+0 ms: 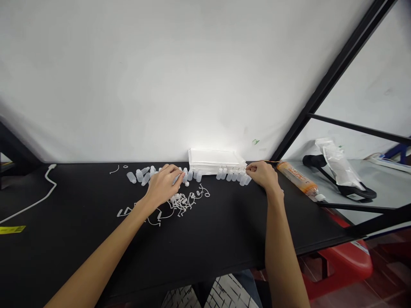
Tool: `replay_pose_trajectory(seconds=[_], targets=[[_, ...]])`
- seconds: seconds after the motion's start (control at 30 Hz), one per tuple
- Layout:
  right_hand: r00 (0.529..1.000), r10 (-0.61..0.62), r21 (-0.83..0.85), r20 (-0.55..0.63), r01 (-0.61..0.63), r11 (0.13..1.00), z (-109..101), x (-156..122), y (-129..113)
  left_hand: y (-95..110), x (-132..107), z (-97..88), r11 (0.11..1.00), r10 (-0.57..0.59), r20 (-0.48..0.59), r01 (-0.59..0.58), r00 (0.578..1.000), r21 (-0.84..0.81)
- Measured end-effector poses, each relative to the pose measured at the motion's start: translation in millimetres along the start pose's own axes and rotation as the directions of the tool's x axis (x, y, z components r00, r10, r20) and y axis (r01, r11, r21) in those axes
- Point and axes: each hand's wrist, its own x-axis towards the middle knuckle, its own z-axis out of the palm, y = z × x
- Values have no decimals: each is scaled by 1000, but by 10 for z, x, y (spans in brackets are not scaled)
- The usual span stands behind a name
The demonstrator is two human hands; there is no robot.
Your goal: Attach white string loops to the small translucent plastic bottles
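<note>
Small translucent white vials point(141, 175) lie in a loose row on the black table point(224, 231), with more vials point(233, 175) lined up in front of a white tray point(214, 159) at the wall. My left hand point(163, 184) rests closed on the vials near the middle of the row, fingers curled over one. My right hand point(261, 174) is pinched at the right end of the row beside the tray, on something too small to make out. Thin white plastic strips point(183, 203) lie tangled just in front of my left hand.
A white cable point(38, 199) runs along the left of the table and a yellow tag point(12, 229) lies at its left edge. An orange tube point(297, 176), a black tool point(334, 177) and a plastic bag point(334, 160) lie on the grey shelf to the right. Red stools point(346, 256) stand below.
</note>
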Motion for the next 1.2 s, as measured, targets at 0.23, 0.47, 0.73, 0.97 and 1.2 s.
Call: replay_pose_trajectory(seconds=[0.23, 0.47, 0.73, 0.97, 1.2], targets=[[949, -269, 223, -165, 302, 927, 186, -109, -402, -123, 19, -21, 997, -62, 99, 65, 993, -31], [880, -473, 42, -42, 475, 879, 701, -361, -1065, -90, 12, -9, 1000, -20, 73, 21, 997, -4], [883, -455, 328, -112, 465, 822, 702, -306, -1038, 33, -9, 16, 998, 37, -11, -37, 999, -42], [826, -564, 892, -13, 264, 368, 531, -472, -1110, 161, -4, 32, 967, 139, -13, -138, 990, -212], [792, -582, 588, 182, 387, 710, 602, -400, -950, 134, -5, 10, 974, -51, 6, 51, 999, -223]])
